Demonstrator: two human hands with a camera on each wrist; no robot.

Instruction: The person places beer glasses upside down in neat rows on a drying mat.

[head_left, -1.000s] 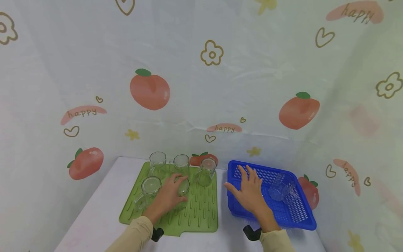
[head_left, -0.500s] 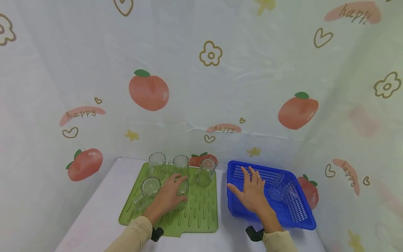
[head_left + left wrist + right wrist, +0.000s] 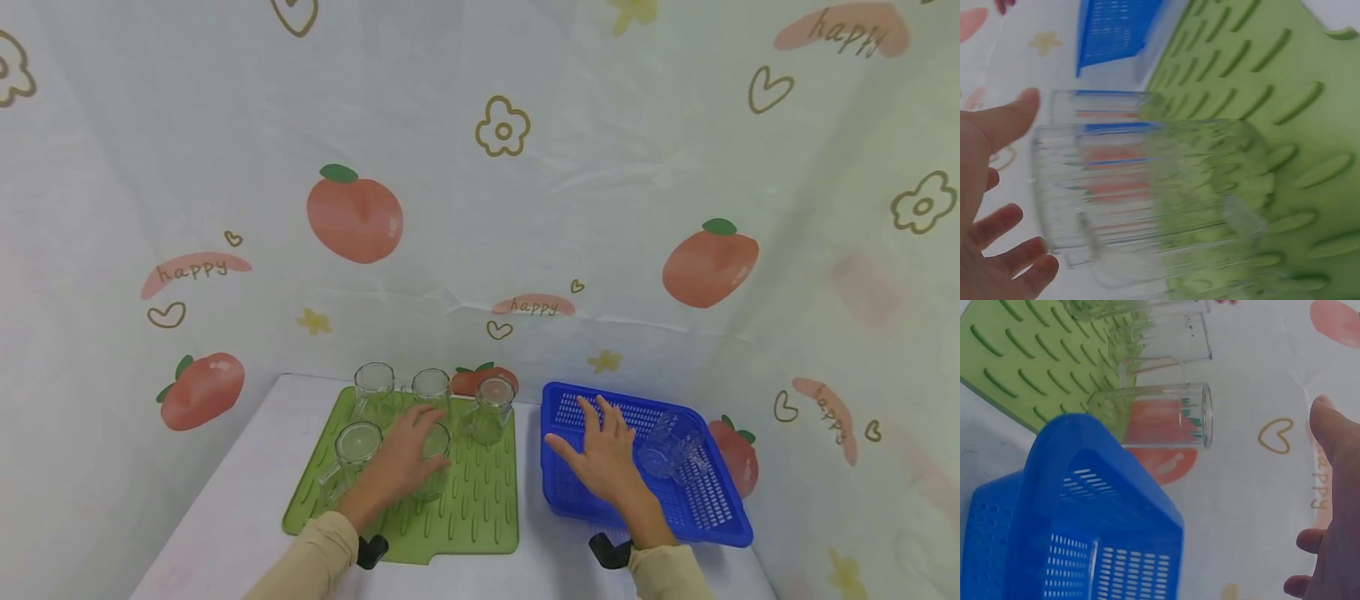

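My left hand [image 3: 401,458] hovers with spread fingers just above and beside a clear glass mug [image 3: 433,482] on the green drying mat [image 3: 480,517]. In the left wrist view, a gap shows between that hand [image 3: 997,212] and the glass mug [image 3: 1147,181], which is slightly blurred. My right hand [image 3: 607,462] hangs over the left part of the blue basket [image 3: 551,492], its fingers apart and holding nothing. Clear glassware [image 3: 663,446] lies at the basket's right side; how many pieces is hard to tell.
Left of my left hand stands another glass mug [image 3: 358,446]. Along the mat's back edge are three more: a left mug [image 3: 375,385], a middle mug [image 3: 431,392] and a right mug [image 3: 492,410]. A patterned white curtain [image 3: 420,325] rises behind the white table [image 3: 247,467].
My left hand has risen slightly off the front mug, and its thumb and fingers have moved up, showing more of the glass. My right hand has drifted a little to the right.
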